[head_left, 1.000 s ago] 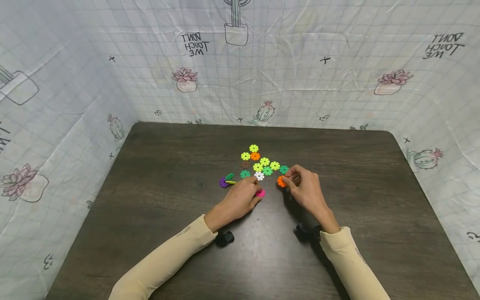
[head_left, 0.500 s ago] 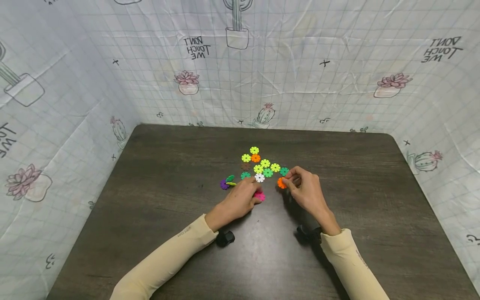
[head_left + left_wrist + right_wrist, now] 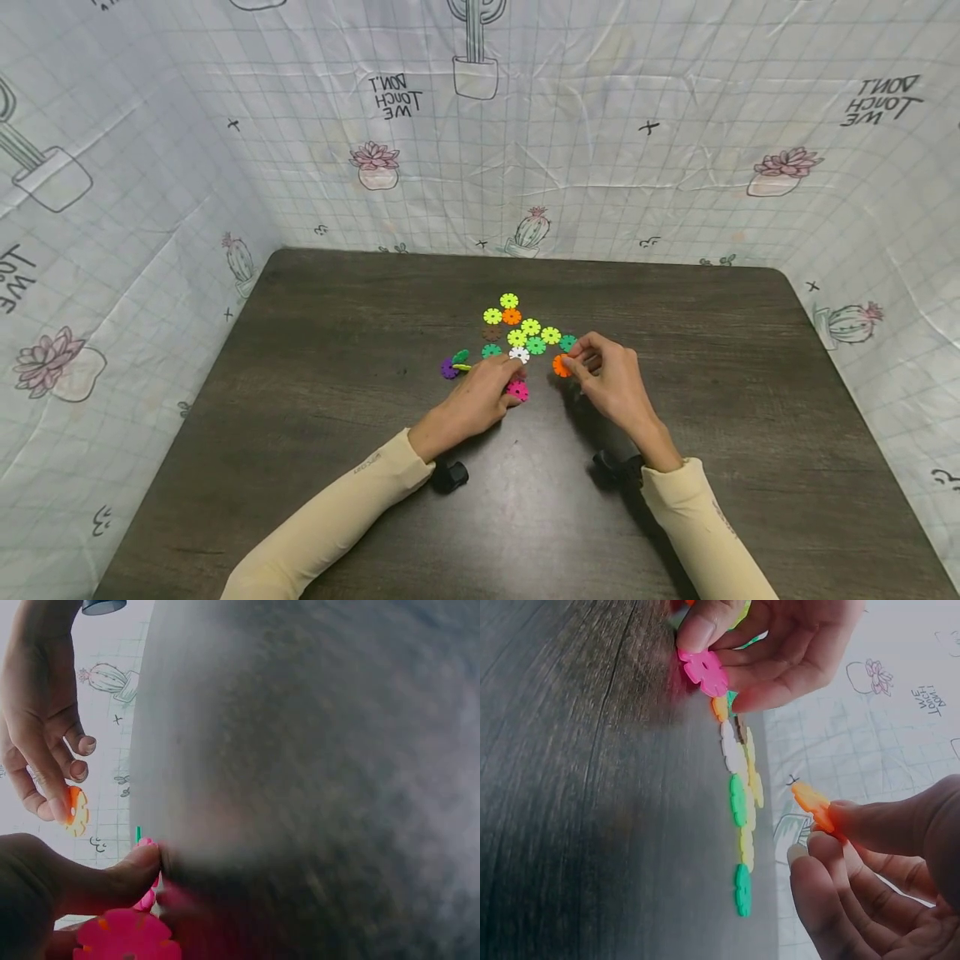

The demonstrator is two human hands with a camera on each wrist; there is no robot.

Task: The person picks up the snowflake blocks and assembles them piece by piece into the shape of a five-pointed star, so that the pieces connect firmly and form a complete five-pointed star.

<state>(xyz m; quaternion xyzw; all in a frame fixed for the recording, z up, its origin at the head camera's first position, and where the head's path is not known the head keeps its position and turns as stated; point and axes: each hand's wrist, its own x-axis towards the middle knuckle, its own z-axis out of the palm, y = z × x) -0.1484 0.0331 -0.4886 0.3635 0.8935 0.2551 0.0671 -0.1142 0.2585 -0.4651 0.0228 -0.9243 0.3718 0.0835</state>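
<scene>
My left hand [image 3: 476,400] pinches a pink notched plastic disc [image 3: 518,391] low over the table. In the right wrist view, its thumb lies on the edge of the pink disc [image 3: 707,673]. More than one pink edge appears around the thumb in the left wrist view, and part is cut off. To the right, my right hand [image 3: 617,382] pinches an orange notched disc [image 3: 560,365] between thumb and fingers, raised off the table and apart from the pink one. A white disc [image 3: 519,355] lies just beyond my left fingers. Green discs [image 3: 536,345] lie flat nearby.
Several yellow discs [image 3: 530,327], a brown disc [image 3: 491,332] and another orange disc [image 3: 512,317] form a cluster on the dark wood table [image 3: 337,333]. Left of it, a purple disc [image 3: 448,368] lies with tilted green and yellow pieces. A patterned cloth [image 3: 600,183] surrounds the table.
Both hands stay nearly in place. The pink disc has turned slightly in my left fingers, and the orange disc has shifted a little left. The head view has tilted up slightly.
</scene>
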